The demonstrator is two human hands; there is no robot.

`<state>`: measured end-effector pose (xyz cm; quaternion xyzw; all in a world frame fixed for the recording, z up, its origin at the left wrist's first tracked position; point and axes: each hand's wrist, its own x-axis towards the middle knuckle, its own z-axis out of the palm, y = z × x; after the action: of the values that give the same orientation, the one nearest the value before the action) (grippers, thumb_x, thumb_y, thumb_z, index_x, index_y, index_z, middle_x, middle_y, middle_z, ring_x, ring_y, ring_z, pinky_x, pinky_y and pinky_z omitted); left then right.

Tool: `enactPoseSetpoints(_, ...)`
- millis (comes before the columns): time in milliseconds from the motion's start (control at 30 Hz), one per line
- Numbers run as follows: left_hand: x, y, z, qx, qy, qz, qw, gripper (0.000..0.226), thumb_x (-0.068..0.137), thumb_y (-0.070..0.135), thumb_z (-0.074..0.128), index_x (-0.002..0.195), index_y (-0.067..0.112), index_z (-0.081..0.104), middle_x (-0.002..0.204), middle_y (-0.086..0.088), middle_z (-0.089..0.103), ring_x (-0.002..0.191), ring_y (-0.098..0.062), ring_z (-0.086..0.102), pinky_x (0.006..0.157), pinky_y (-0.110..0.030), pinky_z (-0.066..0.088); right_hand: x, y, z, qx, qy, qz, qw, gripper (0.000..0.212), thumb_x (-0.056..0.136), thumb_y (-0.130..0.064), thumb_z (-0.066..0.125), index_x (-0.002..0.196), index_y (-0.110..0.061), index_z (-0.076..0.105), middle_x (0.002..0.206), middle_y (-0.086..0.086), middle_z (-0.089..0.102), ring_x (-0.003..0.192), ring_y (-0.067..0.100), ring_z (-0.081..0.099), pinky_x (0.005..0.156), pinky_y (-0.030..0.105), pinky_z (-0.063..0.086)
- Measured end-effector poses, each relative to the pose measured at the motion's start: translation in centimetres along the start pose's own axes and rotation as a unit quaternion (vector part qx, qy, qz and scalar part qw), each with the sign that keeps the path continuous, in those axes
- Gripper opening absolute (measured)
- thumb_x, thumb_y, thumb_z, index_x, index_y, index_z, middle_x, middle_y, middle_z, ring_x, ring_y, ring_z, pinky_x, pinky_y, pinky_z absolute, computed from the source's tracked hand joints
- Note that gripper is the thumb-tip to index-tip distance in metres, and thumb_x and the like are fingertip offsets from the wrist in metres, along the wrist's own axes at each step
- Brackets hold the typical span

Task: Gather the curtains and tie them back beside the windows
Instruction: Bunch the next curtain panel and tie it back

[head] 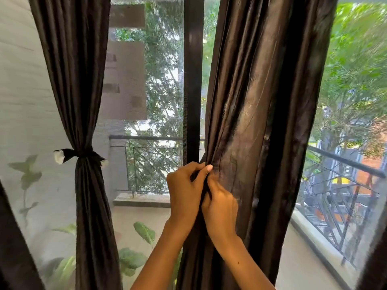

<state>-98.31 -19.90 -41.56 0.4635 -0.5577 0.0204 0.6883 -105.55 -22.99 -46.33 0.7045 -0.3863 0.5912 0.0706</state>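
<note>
A dark brown curtain [261, 105] hangs loose in the middle of the window, its folds bunched toward its left edge. My left hand [185, 185] pinches that left edge between thumb and fingers. Just below and to the right, my right hand [221, 208] grips the same folds, fingers curled into the cloth. The two hands touch. On the left a second dark curtain [73, 80] is gathered at its waist by a black tie-back [83, 155] with white ends.
A dark window post [192, 80] stands between the curtains. Behind the mesh screen are a balcony railing [150, 141], trees and buildings. Green leaves [134, 258] show low down. More dark cloth hangs at the far left edge [14, 248] and far right corner [374, 258].
</note>
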Motion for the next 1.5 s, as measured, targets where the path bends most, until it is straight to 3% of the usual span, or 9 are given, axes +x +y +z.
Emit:
enactPoseSetpoints(233,0.6,0.3,0.2,0.066,0.002,0.0,0.998,0.007,0.078,0.018,0.075,0.079,0.012,0.074,0.069,0.01,0.067,0.06,0.007,0.058,0.062,-0.003,0.041,0.0,0.8,-0.2,0.036,-0.04,-0.03,0.998,0.046,0.089,-0.008,0.049,0.135,-0.008,0.052,0.136,0.01,0.055,0.124,0.024,0.054,0.093,0.033,0.05)
enactPoseSetpoints(400,0.8,0.2,0.0,0.07,0.011,-0.02,0.997,0.011,0.082,0.012,0.071,0.072,0.007,0.068,0.055,0.015,0.055,0.06,0.001,0.057,0.055,-0.014,0.04,1.2,2.8,-1.7,0.002,0.092,0.08,0.993,0.056,0.095,-0.041,0.051,0.145,-0.02,0.038,0.158,0.016,0.015,0.146,0.029,0.012,0.116,0.047,0.017)
enactPoseSetpoints(533,0.8,0.1,0.0,0.064,0.004,-0.02,0.998,0.006,0.082,0.013,0.071,0.077,0.009,0.071,0.063,0.012,0.061,0.061,0.005,0.056,0.056,-0.007,0.038,2.0,3.7,-2.2,0.128,0.108,0.182,0.969,0.068,0.088,-0.028,0.067,0.145,-0.01,0.036,0.135,0.018,0.054,0.122,0.026,0.055,0.098,0.031,0.045)
enactPoseSetpoints(633,0.5,-0.3,0.4,0.056,0.011,-0.012,0.998,0.004,0.081,0.013,0.071,0.08,0.011,0.073,0.07,0.005,0.069,0.065,-0.001,0.058,0.061,-0.015,0.043,1.2,3.1,-2.0,0.039,0.119,0.077,0.989,0.032,0.084,-0.01,0.066,0.116,-0.004,0.067,0.086,0.017,0.073,0.066,0.03,0.071,0.056,0.033,0.056)
enactPoseSetpoints(700,0.3,-0.2,0.9,0.037,0.008,-0.009,0.999,0.003,0.081,0.013,0.071,0.081,0.012,0.074,0.072,0.004,0.071,0.067,0.0,0.06,0.062,-0.019,0.047,0.7,2.0,-1.6,0.016,0.088,0.035,0.995,0.039,0.078,0.0,0.064,0.116,-0.006,0.067,0.081,0.015,0.073,0.061,0.032,0.07,0.048,0.037,0.055)
enactPoseSetpoints(1033,-0.7,0.6,0.8,-0.067,-0.021,-0.031,0.997,0.005,0.077,0.027,0.076,0.075,0.023,0.073,0.065,0.008,0.068,0.065,-0.005,0.064,0.061,-0.023,0.05,0.1,1.2,-1.4,0.019,-0.01,0.002,1.0,0.04,0.078,0.001,0.048,0.115,-0.004,0.064,0.091,0.013,0.072,0.072,0.036,0.067,0.052,0.042,0.053)
enactPoseSetpoints(1233,0.5,-0.4,0.4,-0.025,0.001,-0.03,0.999,0.016,0.079,0.018,0.075,0.067,0.022,0.066,0.061,0.014,0.063,0.062,0.0,0.061,0.058,-0.015,0.045,1.4,2.7,-2.3,0.231,-0.047,0.102,0.967,0.046,0.093,-0.033,0.053,0.138,-0.024,0.048,0.158,-0.004,0.02,0.143,0.003,0.019,0.116,0.025,0.022)
enactPoseSetpoints(1367,1.0,-1.0,0.0,-0.057,-0.03,-0.072,0.995,0.018,0.079,0.017,0.075,0.065,0.021,0.065,0.066,0.002,0.068,0.066,-0.009,0.065,0.064,-0.024,0.05,3.8,4.1,-2.7,0.337,-0.055,0.31,0.887,0.095,0.08,-0.049,0.064,0.152,-0.028,0.005,0.156,0.001,0.022,0.14,0.009,0.027,0.115,0.031,0.026)
enactPoseSetpoints(1500,1.3,-1.2,-0.1,-0.056,-0.032,-0.085,0.994,0.018,0.079,0.018,0.075,0.065,0.022,0.064,0.067,0.001,0.069,0.068,-0.009,0.066,0.064,-0.025,0.052,4.5,3.9,-2.8,0.428,-0.041,0.315,0.846,0.059,0.085,-0.009,0.068,0.138,-0.01,0.042,0.115,0.005,0.063,0.086,-0.004,0.062,0.077,0.01,0.05)
